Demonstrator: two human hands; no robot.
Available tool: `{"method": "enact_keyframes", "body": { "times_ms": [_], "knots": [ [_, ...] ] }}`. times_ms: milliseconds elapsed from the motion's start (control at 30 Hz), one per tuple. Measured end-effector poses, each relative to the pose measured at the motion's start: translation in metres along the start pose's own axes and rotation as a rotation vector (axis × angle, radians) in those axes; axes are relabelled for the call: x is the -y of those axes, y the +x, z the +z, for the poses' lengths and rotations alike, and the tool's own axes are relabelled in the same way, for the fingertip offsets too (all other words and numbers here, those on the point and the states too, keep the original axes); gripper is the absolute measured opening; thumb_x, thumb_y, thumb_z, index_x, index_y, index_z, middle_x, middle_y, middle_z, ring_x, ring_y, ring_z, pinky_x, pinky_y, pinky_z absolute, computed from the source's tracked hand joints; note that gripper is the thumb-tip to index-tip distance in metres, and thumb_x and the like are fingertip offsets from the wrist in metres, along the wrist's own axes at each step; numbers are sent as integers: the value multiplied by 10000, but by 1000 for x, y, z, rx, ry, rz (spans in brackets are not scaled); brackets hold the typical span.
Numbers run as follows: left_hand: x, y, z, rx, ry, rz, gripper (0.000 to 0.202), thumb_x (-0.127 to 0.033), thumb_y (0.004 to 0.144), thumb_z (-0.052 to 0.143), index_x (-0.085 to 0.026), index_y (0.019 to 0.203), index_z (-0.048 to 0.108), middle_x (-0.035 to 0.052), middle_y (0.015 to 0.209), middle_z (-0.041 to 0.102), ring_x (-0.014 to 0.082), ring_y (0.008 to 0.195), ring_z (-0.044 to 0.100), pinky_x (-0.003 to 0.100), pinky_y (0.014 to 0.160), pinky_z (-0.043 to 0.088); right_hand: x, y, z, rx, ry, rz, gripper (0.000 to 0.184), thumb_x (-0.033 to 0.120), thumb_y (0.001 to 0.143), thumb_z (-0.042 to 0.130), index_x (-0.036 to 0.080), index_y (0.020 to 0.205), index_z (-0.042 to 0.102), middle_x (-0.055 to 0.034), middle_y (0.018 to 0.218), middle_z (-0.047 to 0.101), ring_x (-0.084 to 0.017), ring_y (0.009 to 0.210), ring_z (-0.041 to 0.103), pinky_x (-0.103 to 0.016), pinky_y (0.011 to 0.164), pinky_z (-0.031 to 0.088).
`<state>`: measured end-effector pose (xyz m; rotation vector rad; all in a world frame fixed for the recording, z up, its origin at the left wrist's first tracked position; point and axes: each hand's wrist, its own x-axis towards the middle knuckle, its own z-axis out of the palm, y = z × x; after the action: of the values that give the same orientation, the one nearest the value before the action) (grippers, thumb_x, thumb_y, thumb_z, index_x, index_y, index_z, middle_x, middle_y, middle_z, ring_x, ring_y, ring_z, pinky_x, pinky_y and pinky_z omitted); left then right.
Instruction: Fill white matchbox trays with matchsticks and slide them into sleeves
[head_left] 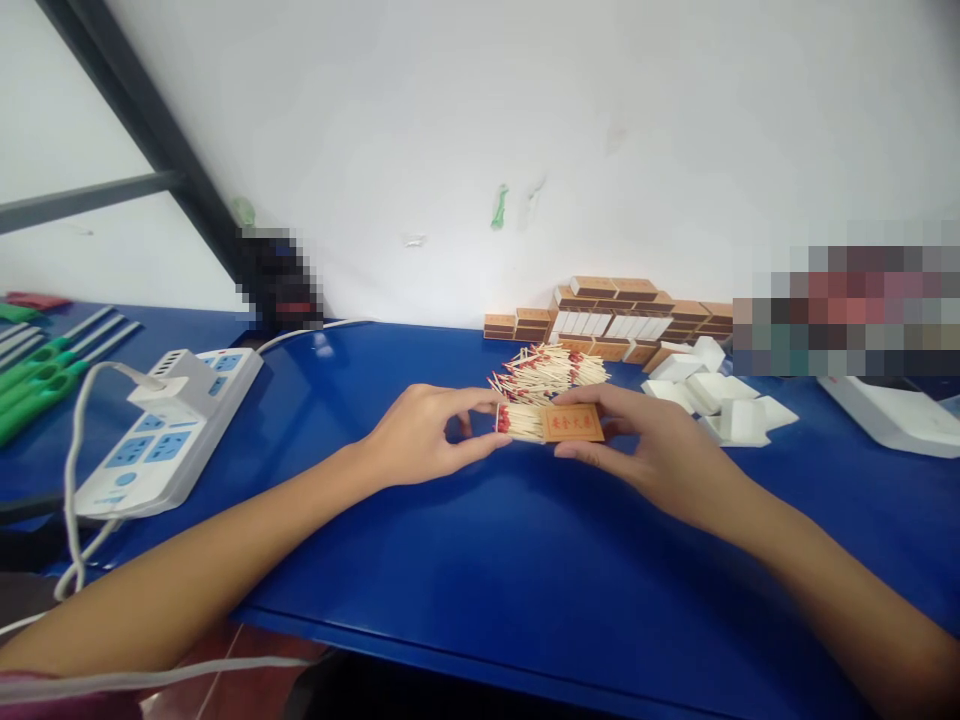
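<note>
Between my two hands, above the blue table, is a matchbox whose tray (523,422) of red-tipped matches sticks out to the left of its orange sleeve (573,423). My left hand (427,432) pinches the tray's left end between thumb and fingers. The sleeve is gripped by my right hand (637,437), its thumb at the lower edge and fingers at the upper edge. Just behind the box lies a loose heap of matches (551,372). White empty trays (724,395) are piled to the right of it.
Stacked matchboxes (615,310) stand against the wall behind the matches. On the left lies a white power strip (176,430) with a plugged-in cable, beside green-handled tools (49,370). A white device (892,410) sits at the right. The blue table's (480,590) front edge runs below my arms.
</note>
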<state>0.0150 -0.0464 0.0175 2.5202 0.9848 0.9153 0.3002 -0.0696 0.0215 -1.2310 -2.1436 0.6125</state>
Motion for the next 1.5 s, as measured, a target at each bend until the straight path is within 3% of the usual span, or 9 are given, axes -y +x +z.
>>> {"method": "enact_keyframes", "body": {
  "times_ms": [133,300,567,833,933,1033,1200,1367,1500],
  "knots": [
    [-4,3,-1,-49,-65,-10,329,-354,894,768,-186,1176,743,-3,894,801,73,592,674,182,579,537,1,0,6,-27,98,3,475,560,895,732,245,1241,647,-85,1172,746,-263,964,733,-409,831,626],
    [-7,2,0,-55,-91,17,387,-350,884,795,-176,1224,734,12,928,808,80,630,695,187,605,550,11,-3,16,-57,152,-1,444,506,952,676,240,1299,598,-99,1145,741,-255,942,739,-402,792,641],
    [-10,-6,11,-13,-223,66,486,-490,777,867,-191,1142,752,1,891,798,88,606,661,202,613,556,39,-19,42,93,148,-57,586,483,1039,518,272,1549,320,-140,1495,559,-297,1339,575,-510,1085,523],
    [-14,4,8,-29,-127,86,336,-420,842,811,-192,1082,753,4,830,755,108,631,646,227,606,526,32,-15,35,64,166,39,657,547,1064,410,298,1626,180,-154,1470,543,-295,1175,641,-529,1002,545],
    [-1,26,-5,-19,-72,44,365,-440,862,787,-207,1141,752,15,887,755,108,651,640,232,617,515,22,-9,28,6,35,61,690,573,1055,400,259,1633,191,-165,1326,630,-290,976,683,-522,873,577],
    [28,60,-16,-9,5,-39,333,-441,890,744,-220,1138,760,28,951,767,122,706,655,246,647,505,10,-1,20,-89,-62,60,672,577,1056,389,224,1610,252,-165,1304,639,-253,846,676,-500,824,577],
    [82,112,-10,-69,7,-174,288,-398,880,738,-153,1029,766,57,931,777,131,726,661,260,682,493,-1,4,13,-117,-117,74,620,582,1060,383,191,1541,354,-170,1339,628,-229,828,680,-477,845,570],
    [101,127,3,-67,46,-215,246,-348,852,766,-152,1000,771,56,907,782,135,709,632,271,683,456,2,4,11,-47,-167,30,462,541,1081,356,216,1365,520,-148,1314,635,-255,934,695,-484,902,549],
    [103,126,3,-129,107,-239,344,-346,841,790,-152,1121,739,56,911,786,156,734,633,295,728,450,8,4,9,-11,-189,6,407,497,1093,345,221,1293,568,-133,1256,644,-283,1070,665,-479,929,534]
  ]
}}
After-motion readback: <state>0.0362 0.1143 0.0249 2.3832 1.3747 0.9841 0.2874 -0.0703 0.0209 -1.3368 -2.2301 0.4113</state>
